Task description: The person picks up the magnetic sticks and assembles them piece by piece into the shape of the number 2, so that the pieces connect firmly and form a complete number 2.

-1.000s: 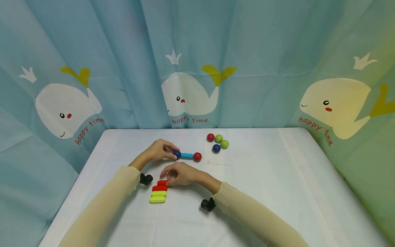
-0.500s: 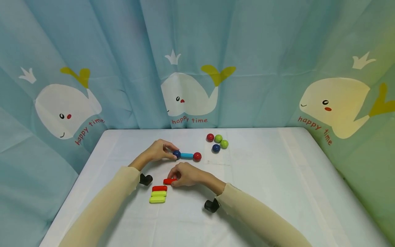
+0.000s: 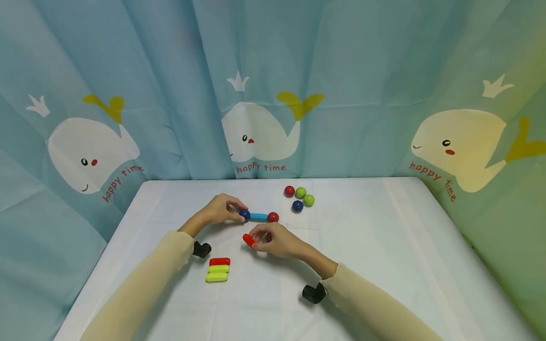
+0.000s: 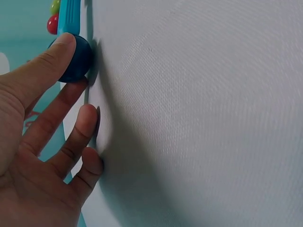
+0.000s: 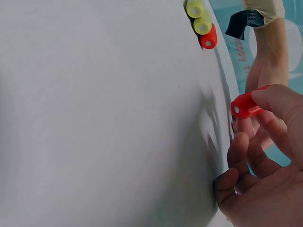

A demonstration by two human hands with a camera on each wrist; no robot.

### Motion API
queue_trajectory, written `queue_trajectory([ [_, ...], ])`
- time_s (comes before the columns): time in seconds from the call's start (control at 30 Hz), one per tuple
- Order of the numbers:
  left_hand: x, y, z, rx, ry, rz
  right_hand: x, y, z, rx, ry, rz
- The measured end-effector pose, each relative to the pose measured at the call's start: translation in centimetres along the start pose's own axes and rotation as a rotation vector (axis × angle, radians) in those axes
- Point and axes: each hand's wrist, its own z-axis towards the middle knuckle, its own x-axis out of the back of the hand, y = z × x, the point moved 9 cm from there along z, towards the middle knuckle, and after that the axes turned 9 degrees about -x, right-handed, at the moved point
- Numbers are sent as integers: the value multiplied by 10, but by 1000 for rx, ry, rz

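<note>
My left hand [image 3: 220, 209] pinches a dark blue ball [image 3: 245, 215] between thumb and fingertips. A light blue rod [image 3: 259, 217] joins that ball to a red ball [image 3: 273, 217], all in one line on the table. In the left wrist view the thumb lies over the blue ball [image 4: 79, 59] where the rod meets it. My right hand [image 3: 278, 240] holds a red rod [image 3: 249, 240] by thumb and fingers, tilted, just in front of the joined piece. The right wrist view shows a silvery spot on the end of this red rod [image 5: 242, 106].
Another red rod [image 3: 220, 261] and two yellow-green rods [image 3: 217, 273] lie side by side at the front left. Behind the joined piece sit a red ball [image 3: 289, 191], a dark blue ball [image 3: 297, 206] and two green balls [image 3: 309, 200]. A curtain [image 3: 362, 94] hangs along the table's back edge.
My right hand has picked the rearmost red rod off the row and carried it right and back, turning it to a slant. The left hand stays on the blue ball.
</note>
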Motion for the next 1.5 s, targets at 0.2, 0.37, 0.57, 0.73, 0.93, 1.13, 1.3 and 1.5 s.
queue_trajectory([
  [0.2, -6, 5, 3, 0, -15, -16, 17, 16, -16, -44, 70, 60],
  [0.37, -9, 5, 6, -14, -16, -4, 31, 28, -33, -113, 132, 121],
  [0.57, -12, 7, 7, -1, -19, 5, 48, 49, -52, -262, 244, 193],
  [0.73, -13, 10, 7, -6, -18, 8, 59, 63, -64, -402, 349, 207],
  [0.93, -16, 11, 8, 2, -20, 8, 65, 69, -71, -488, 413, 216],
  [1.13, -18, 13, 10, 1, -26, 5, 63, 71, -68, -489, 433, 247],
  [1.3, -20, 13, 13, -17, -31, 12, 63, 72, -66, -487, 462, 266],
  [1.5, -20, 12, 14, -33, -29, 17, 61, 76, -64, -524, 485, 287],
])
